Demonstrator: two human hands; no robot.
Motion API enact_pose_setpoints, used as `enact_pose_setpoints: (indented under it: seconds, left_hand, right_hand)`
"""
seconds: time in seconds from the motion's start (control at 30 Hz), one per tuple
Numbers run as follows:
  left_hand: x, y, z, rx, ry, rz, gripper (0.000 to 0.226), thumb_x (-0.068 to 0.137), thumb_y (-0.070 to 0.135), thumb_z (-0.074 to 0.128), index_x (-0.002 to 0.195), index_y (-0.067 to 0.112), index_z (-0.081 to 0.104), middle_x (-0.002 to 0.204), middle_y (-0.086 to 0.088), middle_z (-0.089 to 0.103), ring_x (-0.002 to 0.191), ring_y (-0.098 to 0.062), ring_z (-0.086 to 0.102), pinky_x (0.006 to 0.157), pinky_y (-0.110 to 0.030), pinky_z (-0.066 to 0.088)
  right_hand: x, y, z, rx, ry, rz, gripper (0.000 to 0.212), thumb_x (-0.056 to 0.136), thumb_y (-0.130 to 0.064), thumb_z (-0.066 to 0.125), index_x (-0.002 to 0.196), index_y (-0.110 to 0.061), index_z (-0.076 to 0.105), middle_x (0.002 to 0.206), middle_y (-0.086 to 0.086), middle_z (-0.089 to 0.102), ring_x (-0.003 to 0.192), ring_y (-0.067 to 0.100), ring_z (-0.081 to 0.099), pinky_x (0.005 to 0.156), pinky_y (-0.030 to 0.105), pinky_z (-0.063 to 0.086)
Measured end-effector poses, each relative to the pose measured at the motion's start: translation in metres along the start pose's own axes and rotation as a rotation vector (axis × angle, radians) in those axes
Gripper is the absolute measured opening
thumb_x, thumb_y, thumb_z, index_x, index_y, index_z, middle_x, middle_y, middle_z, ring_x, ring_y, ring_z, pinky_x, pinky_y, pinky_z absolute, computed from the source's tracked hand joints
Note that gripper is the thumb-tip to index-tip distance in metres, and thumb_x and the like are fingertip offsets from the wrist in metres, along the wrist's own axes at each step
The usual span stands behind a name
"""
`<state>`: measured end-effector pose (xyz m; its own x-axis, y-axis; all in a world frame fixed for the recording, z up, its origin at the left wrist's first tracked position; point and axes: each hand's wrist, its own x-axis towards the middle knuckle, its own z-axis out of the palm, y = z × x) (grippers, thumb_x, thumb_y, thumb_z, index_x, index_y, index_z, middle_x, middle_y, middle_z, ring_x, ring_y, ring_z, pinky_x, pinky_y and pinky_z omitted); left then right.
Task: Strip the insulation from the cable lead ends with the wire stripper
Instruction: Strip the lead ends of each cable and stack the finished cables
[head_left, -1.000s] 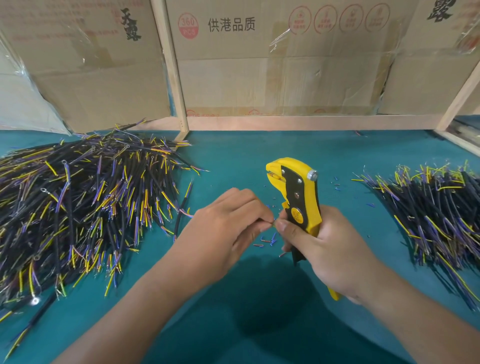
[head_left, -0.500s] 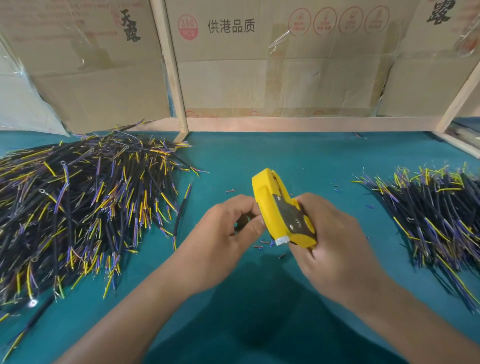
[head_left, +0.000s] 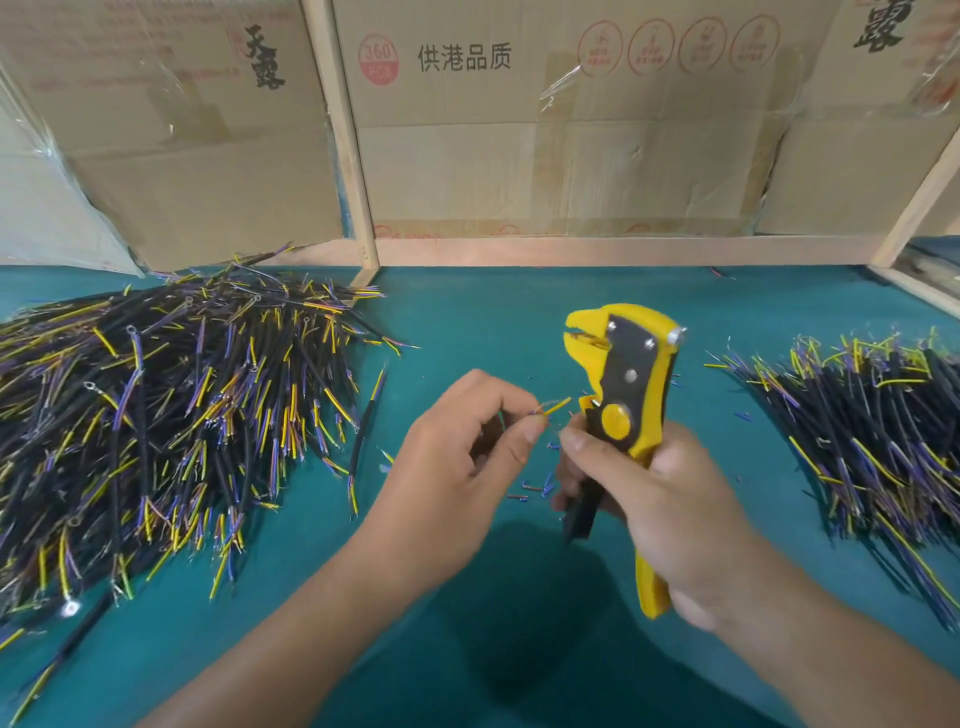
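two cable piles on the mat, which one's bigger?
The left cable pile: it spreads much wider and deeper over the teal mat than the right cable pile, which is a narrower heap running off the right edge.

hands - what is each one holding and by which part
The right hand grips the yellow wire stripper by its handles. The left hand pinches a cable just behind its lead ends.
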<state>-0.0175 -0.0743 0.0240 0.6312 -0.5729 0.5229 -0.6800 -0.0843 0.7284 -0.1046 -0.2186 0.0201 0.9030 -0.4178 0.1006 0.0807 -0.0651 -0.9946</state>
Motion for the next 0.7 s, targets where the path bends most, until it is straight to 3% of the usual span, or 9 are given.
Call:
enact_pose_setpoints:
  seconds: [0.1,0.17,0.3,0.4,0.43,0.53,0.6,0.7]
  left_hand:
    - [0.003,-0.001,-0.001,0.212,0.017,0.198,0.009,0.098,0.015,0.056,0.092,0.012,0.063,0.089,0.008,0.055,0.082,-0.009,0.049,0.075,-0.017,0.038]
    - [0.003,-0.004,-0.001,0.231,0.029,0.228,0.010,0.098,0.016,0.056,0.092,0.012,0.063,0.091,0.007,0.056,0.085,-0.011,0.050,0.076,-0.018,0.038]
    - [0.002,-0.006,-0.002,-0.043,0.075,-0.031,0.008,0.096,0.027,0.057,0.091,0.029,0.063,0.085,0.010,0.058,0.073,-0.006,0.051,0.067,-0.016,0.040]
    - [0.004,-0.008,-0.006,-0.164,0.088,-0.172,0.010,0.095,0.032,0.057,0.097,0.034,0.066,0.086,0.003,0.064,0.071,-0.024,0.049,0.065,-0.032,0.045]
    - [0.004,-0.009,-0.006,-0.187,0.079,-0.185,0.011,0.096,0.029,0.057,0.097,0.033,0.068,0.083,0.006,0.064,0.070,-0.024,0.049,0.063,-0.031,0.045]
    - [0.005,-0.009,-0.005,-0.333,0.060,-0.219,0.018,0.099,0.011,0.058,0.101,0.024,0.071,0.079,0.020,0.063,0.072,-0.005,0.054,0.067,-0.012,0.045]
    - [0.005,-0.009,-0.003,-0.460,0.069,-0.260,0.020,0.098,0.003,0.057,0.104,0.015,0.071,0.086,0.014,0.066,0.079,-0.005,0.058,0.074,-0.017,0.050]
    - [0.005,-0.008,-0.002,-0.678,0.085,-0.321,0.018,0.091,0.010,0.061,0.108,0.005,0.068,0.091,-0.002,0.064,0.083,-0.012,0.064,0.085,-0.030,0.057]
  right_hand:
    - [0.002,-0.006,-0.001,0.449,-0.155,0.296,0.015,0.085,-0.017,0.070,0.070,-0.017,0.066,0.066,0.006,0.051,0.060,0.023,0.053,0.062,0.043,0.057]
    - [0.003,-0.010,0.000,0.577,-0.229,0.398,0.009,0.079,-0.018,0.070,0.076,-0.015,0.062,0.067,0.006,0.049,0.058,0.021,0.052,0.061,0.042,0.057]
    - [0.005,-0.008,0.000,0.619,-0.229,0.432,0.015,0.082,-0.017,0.069,0.087,-0.013,0.056,0.070,0.006,0.049,0.060,0.021,0.052,0.065,0.044,0.058]
    - [0.008,-0.005,-0.001,0.615,-0.184,0.411,0.013,0.079,-0.016,0.070,0.084,-0.011,0.059,0.072,0.009,0.050,0.062,0.023,0.051,0.065,0.045,0.058]
    - [0.009,-0.004,-0.001,0.610,-0.177,0.413,0.014,0.077,-0.016,0.071,0.085,-0.010,0.061,0.072,0.009,0.050,0.062,0.024,0.051,0.065,0.045,0.058]
    - [0.008,0.000,0.000,0.617,-0.173,0.444,0.022,0.073,-0.016,0.073,0.091,-0.004,0.067,0.072,0.010,0.053,0.062,0.025,0.053,0.065,0.045,0.058]
    - [0.007,0.001,0.001,0.619,-0.174,0.460,0.025,0.070,-0.017,0.075,0.091,-0.004,0.071,0.073,0.011,0.054,0.062,0.025,0.054,0.066,0.046,0.058]
    - [0.005,0.002,0.004,0.610,-0.190,0.472,0.029,0.069,-0.018,0.075,0.094,-0.003,0.074,0.073,0.011,0.054,0.063,0.025,0.054,0.066,0.046,0.058]
